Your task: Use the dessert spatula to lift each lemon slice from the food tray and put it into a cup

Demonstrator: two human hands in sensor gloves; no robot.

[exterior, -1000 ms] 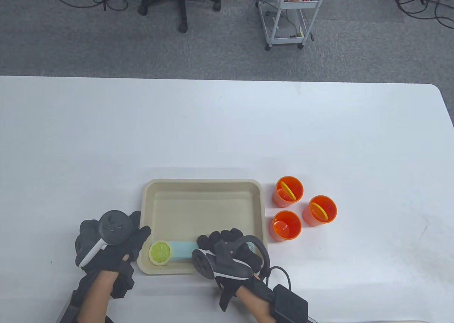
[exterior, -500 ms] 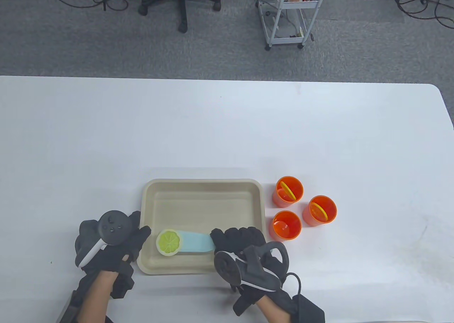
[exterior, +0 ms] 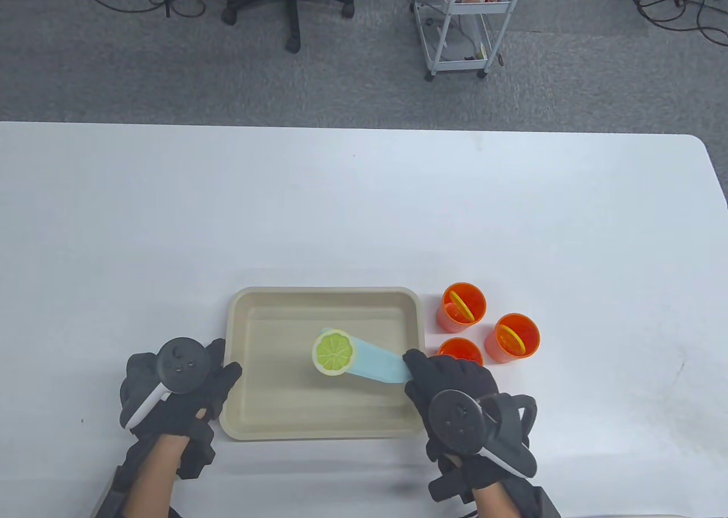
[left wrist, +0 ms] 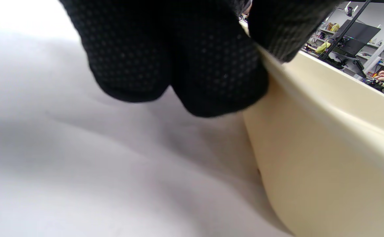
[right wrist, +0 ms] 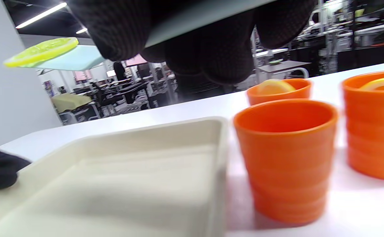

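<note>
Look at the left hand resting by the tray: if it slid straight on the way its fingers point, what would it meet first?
The left hand already touches the food tray at its left rim, so the tray wall comes first.

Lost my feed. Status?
Right hand grips pale blue spatula, lemon slice aboard. Left hand steadies beige tray. Empty orange cup unobstructed.

The left hand (exterior: 170,390) lies flat with its fingers straight, and the fingertips (left wrist: 218,82) touch the left side of the tray (exterior: 242,427). The right hand (exterior: 463,404) is at the tray's right side, with its fingers curled round the spatula (exterior: 378,364) handle, and it is up off the table.
</note>
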